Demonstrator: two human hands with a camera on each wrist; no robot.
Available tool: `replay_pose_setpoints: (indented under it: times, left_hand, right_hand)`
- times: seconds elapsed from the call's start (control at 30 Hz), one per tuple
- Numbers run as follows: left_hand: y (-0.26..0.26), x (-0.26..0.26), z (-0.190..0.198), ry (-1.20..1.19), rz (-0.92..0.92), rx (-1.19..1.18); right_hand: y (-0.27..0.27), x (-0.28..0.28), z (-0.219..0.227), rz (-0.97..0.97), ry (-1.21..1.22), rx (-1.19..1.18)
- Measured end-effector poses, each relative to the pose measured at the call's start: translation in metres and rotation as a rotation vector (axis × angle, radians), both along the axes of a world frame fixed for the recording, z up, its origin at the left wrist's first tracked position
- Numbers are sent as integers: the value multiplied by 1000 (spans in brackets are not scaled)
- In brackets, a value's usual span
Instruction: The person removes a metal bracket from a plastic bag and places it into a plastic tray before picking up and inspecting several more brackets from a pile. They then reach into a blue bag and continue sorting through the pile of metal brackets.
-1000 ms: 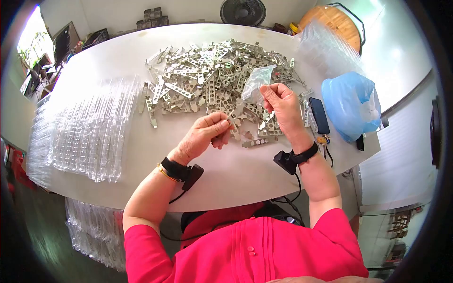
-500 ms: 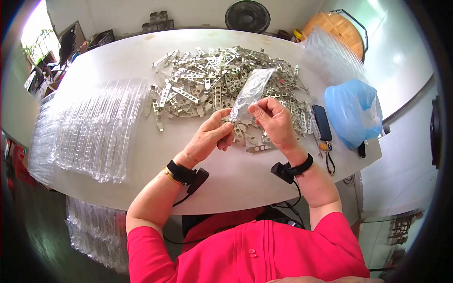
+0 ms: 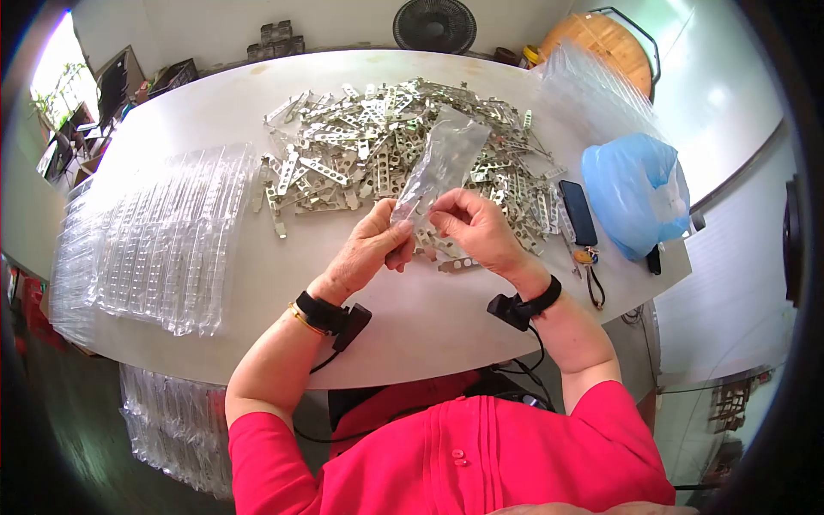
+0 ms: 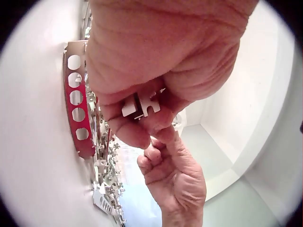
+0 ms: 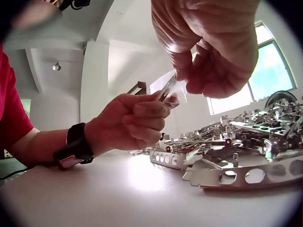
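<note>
My left hand [image 3: 367, 247] grips a small metal bracket, whose notched end [image 4: 147, 105] shows between the curled fingers in the left wrist view. A clear plastic bag [image 3: 445, 154] stretches up and away from that hand, over the heap of metal brackets [image 3: 378, 142]. Thumb and forefinger of my right hand [image 3: 482, 230] pinch at the bag's near end, close beside the left fingertips. In the right wrist view, the bracket's thin edge [image 5: 166, 89] lies against the clear film between the two hands. Most of the held bracket is hidden by the left hand.
Flat clear plastic bags [image 3: 172, 240] lie in stacks at the left of the white table [image 3: 412, 343]. On the right are a phone [image 3: 578, 213], keys [image 3: 585, 256], a blue plastic bag [image 3: 631, 193] and more clear plastic [image 3: 592, 94]. A fan [image 3: 434, 26] stands behind.
The right hand has come down and left toward the left hand. The clear bag, earlier over the heap near the right hand, now reaches up from the left hand.
</note>
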State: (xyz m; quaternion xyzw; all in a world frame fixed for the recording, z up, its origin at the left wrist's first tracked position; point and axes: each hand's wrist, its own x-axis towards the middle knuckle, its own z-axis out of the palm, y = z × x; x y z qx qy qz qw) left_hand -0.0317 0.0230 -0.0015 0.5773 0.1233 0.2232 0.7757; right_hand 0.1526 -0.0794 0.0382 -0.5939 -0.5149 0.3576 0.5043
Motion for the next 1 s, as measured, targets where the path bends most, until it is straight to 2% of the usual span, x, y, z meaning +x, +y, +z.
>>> replay_pose_setpoints:
  times: [0.1,0.27,0.33,0.43,0.57,0.63,0.73,1.0]
  left_hand:
    - [-4,1,3,8,-5,-4]
    - [-7,0,5,16,7,16]
    - [-7,-1,5,25,8,31]
    - [-4,0,-1,30,2,29]
    - [-3,2,-4,-18,58,32]
    - [-1,2,-5,43,73,68]
    - [0,2,-8,16,56,67]
    - [0,1,-5,73,23,86]
  right_hand:
    - [-2,-1,1,38,-56,-74]
    - [-7,-12,0,100,35,-128]
    - [-8,-16,6,124,-73,-222]
    - [-9,-16,9,106,-53,-251]
    - [-8,-16,10,126,-31,-207]
    - [-3,-14,-1,90,154,-51]
    - [-1,-20,2,41,197,-84]
    - [2,-26,-10,-37,151,-42]
